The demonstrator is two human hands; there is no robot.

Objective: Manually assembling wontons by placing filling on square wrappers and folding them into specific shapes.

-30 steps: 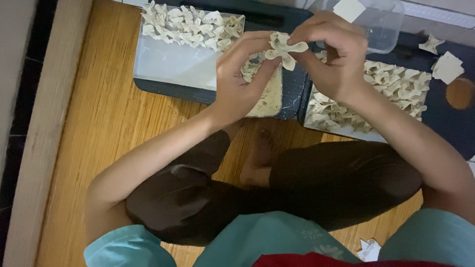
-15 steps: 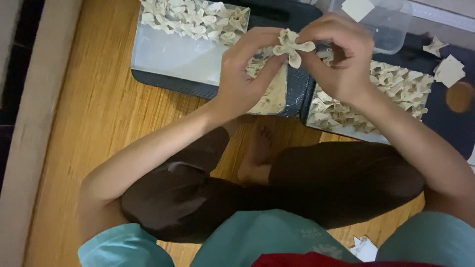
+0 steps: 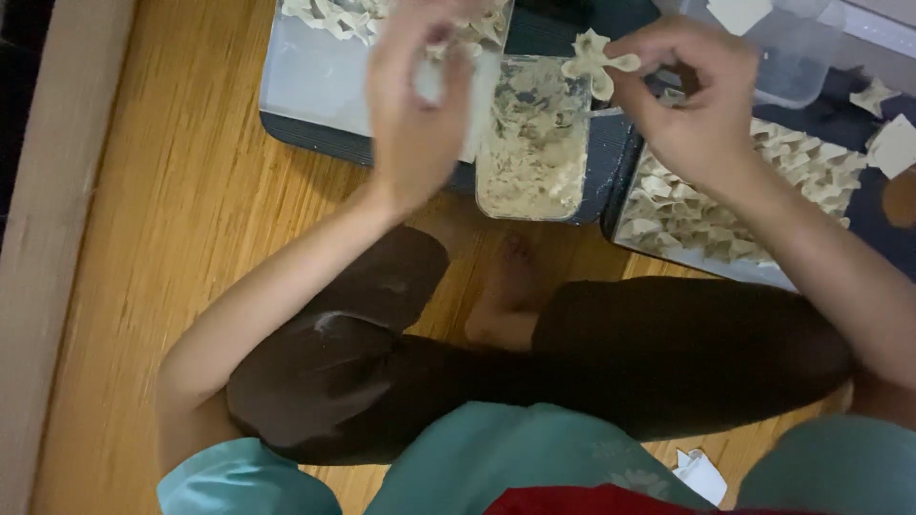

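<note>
Legs [image 3: 572, 353] lie crossed on the wood floor [image 3: 181, 229]. Beyond, the left hand [image 3: 415, 105] (blurred) hovers over a tray [image 3: 315, 76]; its grip cannot be told. Right hand [image 3: 692, 100] pinches a folded dumpling [image 3: 593, 59] above the filling tub [image 3: 531, 143].

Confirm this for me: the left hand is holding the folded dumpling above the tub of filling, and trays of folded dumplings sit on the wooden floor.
Not quite. The head view shows the right hand, not the left hand, holding the folded dumpling above the tub of filling. The trays of folded dumplings do sit on the wooden floor.
</note>
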